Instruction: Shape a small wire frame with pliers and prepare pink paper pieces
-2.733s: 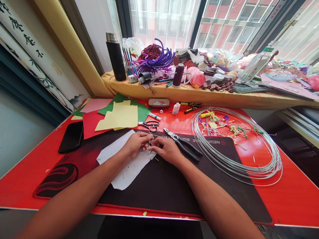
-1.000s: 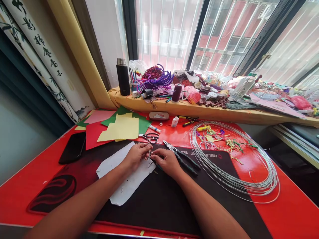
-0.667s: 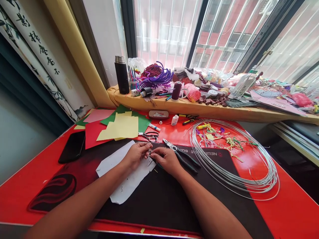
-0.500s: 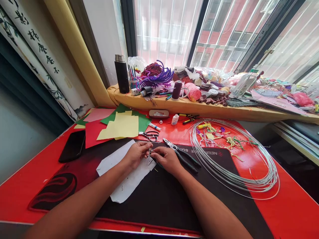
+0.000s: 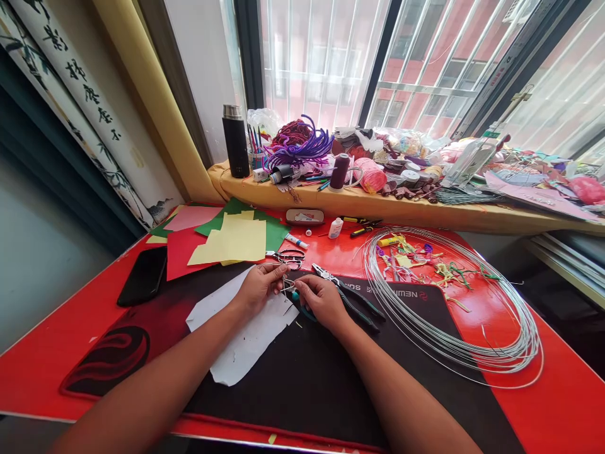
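Over a white paper sheet point(image 5: 246, 340), both hands meet at a small piece of bent thin wire point(image 5: 286, 287). My left hand point(image 5: 258, 289) is closed, pinching the wire between thumb and fingers. My right hand point(image 5: 321, 301) is closed around a small dark-and-teal tool point(image 5: 296, 295), mostly hidden by the fingers, right beside the wire. Its exact kind does not show. Just beyond the right hand, large dark-handled pliers point(image 5: 352, 296) lie on the black mat point(image 5: 302, 384). Scissors point(image 5: 288, 256) rest a little farther back.
A big coil of silvery wire point(image 5: 515, 353) lies on the right, around colourful scraps point(image 5: 406, 258). Coloured paper point(image 5: 231, 239) and a phone point(image 5: 143, 275) are at left. Behind stand a glue bottle point(image 5: 335, 227) and a ledge point(image 5: 265, 192) with a black flask point(image 5: 235, 142) and yarn.
The right hand has turned slightly, so teal parts of its tool now show beside the wire. The left hand keeps its pinch. The whole view has shifted a little.
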Available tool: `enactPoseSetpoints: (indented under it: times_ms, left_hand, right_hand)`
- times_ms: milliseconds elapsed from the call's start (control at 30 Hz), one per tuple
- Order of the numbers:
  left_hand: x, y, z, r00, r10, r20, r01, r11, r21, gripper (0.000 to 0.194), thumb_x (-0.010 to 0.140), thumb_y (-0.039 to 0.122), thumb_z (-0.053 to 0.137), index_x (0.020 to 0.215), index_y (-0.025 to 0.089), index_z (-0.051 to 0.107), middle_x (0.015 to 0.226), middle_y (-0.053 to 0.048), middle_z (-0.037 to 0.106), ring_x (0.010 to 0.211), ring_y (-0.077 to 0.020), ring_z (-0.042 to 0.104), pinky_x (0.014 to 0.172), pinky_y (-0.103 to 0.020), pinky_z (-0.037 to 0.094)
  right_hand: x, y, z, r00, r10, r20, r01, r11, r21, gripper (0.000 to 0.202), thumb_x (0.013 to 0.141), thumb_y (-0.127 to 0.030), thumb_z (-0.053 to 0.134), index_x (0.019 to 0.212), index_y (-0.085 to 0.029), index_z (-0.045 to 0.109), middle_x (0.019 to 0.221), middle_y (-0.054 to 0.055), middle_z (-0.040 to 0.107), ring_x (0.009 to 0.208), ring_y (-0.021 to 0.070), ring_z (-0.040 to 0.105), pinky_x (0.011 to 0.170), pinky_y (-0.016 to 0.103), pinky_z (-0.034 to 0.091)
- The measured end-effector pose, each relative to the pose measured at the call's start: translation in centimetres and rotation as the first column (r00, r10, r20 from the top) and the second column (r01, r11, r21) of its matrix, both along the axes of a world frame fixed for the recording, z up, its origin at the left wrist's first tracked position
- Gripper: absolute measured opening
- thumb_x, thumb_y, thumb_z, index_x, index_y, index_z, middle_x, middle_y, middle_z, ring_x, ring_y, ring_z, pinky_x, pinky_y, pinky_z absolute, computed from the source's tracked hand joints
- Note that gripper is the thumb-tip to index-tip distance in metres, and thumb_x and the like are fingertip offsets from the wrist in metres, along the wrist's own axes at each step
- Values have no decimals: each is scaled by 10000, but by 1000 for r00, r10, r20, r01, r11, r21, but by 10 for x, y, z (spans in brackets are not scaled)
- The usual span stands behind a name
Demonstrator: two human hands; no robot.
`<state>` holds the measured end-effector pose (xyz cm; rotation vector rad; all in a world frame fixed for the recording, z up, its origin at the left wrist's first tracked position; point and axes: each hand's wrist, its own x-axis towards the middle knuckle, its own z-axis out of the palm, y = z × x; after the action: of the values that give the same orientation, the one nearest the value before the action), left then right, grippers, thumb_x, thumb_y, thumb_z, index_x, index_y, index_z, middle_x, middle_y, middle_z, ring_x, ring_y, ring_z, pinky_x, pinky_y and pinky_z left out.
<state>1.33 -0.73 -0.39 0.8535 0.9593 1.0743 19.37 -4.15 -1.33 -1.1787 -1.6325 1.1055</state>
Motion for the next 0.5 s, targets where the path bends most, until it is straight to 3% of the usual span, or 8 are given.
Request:
enactPoseSetpoints:
  times_ms: [500]
  left_hand:
    - [0,-1,1,1000,-15,-16,15,1000,-17,454,581,489,954,795,130,777,566,16,572,488,-74,490,434,-189,338]
  right_hand:
    - [-1,0,-1,999,-35,-21,35,999,-29,325,984,-466,550,871,-198,697,564,-31,587,459,119,472,485,234,376]
